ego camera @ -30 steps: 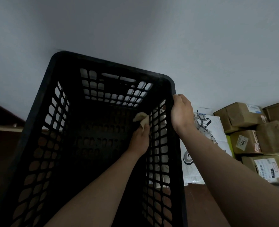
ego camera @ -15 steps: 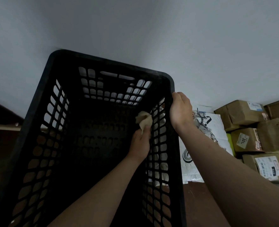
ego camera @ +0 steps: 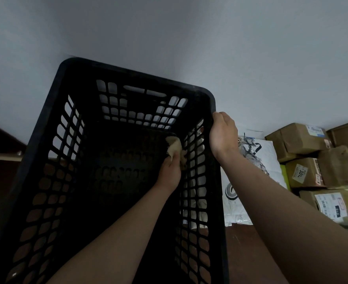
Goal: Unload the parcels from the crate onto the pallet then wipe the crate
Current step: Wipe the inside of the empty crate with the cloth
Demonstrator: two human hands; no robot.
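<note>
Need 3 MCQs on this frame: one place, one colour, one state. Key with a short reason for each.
1. Where is the cloth relative to the crate?
A) inside it, by the right wall
B) draped over the far rim
C) underneath it

2. What colour is the crate?
A) blue
B) black
C) white

3. What is the right hand doing?
A) hanging free
B) gripping the crate's right rim
C) carrying a parcel

Key:
1. A: the left hand holds the cloth deep inside the crate, next to the slotted right wall.
2. B: the rim and lattice walls are black all over.
3. B: the fingers curl over the top edge of the right wall.
</note>
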